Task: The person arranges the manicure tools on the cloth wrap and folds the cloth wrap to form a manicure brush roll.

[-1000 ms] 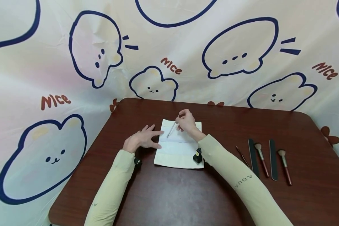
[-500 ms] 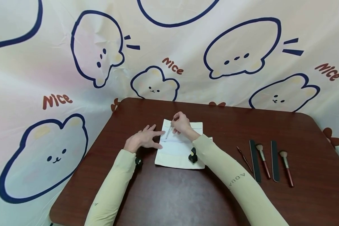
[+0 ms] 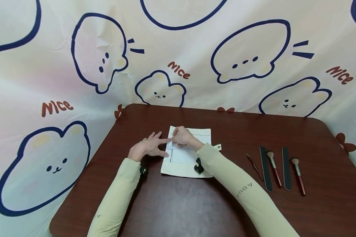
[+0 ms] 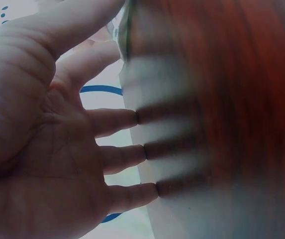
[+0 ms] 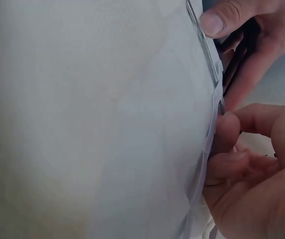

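A pale fabric pouch lies opened flat on the brown table, with a whitish inner panel. My right hand is over its upper left part, pinching the top end of a thin silver rod-like tool. The tool lies along the pouch's left side, its lower part showing beyond a band across the panel; in the right wrist view the metal tool runs along the pouch edge. My left hand rests with spread, straight fingers at the left edge, thumb and forefinger touching the pouch. Its other fingertips touch the table.
On the right lie a thin brown-handled tool, two dark nail files and two brushes with reddish handles. A strap tab with a snap sticks out right of the pouch. A printed cloth hangs behind the table.
My right hand has moved left and toward me with the silver tool, which has turned upright along the pouch's left side and slid past the band. My left hand has stayed in place.
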Tool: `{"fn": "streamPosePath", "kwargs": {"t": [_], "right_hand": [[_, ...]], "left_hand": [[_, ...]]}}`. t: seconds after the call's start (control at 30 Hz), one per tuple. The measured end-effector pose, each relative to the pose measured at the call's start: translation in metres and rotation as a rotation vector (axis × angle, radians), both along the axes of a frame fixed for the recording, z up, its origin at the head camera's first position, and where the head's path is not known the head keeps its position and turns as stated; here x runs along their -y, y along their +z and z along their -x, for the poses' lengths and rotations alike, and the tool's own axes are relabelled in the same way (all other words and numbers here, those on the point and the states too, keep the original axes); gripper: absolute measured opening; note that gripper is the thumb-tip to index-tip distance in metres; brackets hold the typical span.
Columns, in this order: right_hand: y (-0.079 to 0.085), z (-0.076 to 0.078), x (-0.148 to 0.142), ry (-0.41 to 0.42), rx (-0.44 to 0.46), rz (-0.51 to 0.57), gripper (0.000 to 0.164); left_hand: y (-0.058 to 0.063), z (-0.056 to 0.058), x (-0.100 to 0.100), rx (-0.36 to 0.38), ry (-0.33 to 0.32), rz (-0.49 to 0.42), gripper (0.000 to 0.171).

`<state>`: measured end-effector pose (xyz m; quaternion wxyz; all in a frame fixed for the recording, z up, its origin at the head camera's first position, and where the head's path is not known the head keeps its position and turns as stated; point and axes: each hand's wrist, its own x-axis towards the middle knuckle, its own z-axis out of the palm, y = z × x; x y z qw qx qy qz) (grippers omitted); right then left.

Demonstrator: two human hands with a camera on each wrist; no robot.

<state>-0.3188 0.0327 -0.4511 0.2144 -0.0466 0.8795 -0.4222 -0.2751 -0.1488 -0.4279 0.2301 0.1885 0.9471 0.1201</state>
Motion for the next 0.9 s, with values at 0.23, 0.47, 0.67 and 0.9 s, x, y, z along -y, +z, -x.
{"fn": "streamPosePath", "kwargs": {"t": [0.23,0.47,0.67,0.9], "right_hand": [[0.003,-0.003,0.002,0.085,-0.010,-0.107,0.006],[0.007,-0.007,0.000,0.119,-0.017,-0.124,0.013],[0.008,-0.006,-0.002,0.138,-0.014,-0.116,0.015],[0.021,-0.007,-0.024,0.177,-0.081,-0.124,0.017]], "left_hand": [[-0.002,0.001,0.001,-0.003,0.001,-0.005,0.074],[-0.001,0.002,0.001,-0.003,0.001,0.002,0.074],[-0.002,0.001,0.002,-0.008,0.005,0.013,0.074],[0.000,0.000,0.000,0.004,0.016,0.017,0.074]]}}
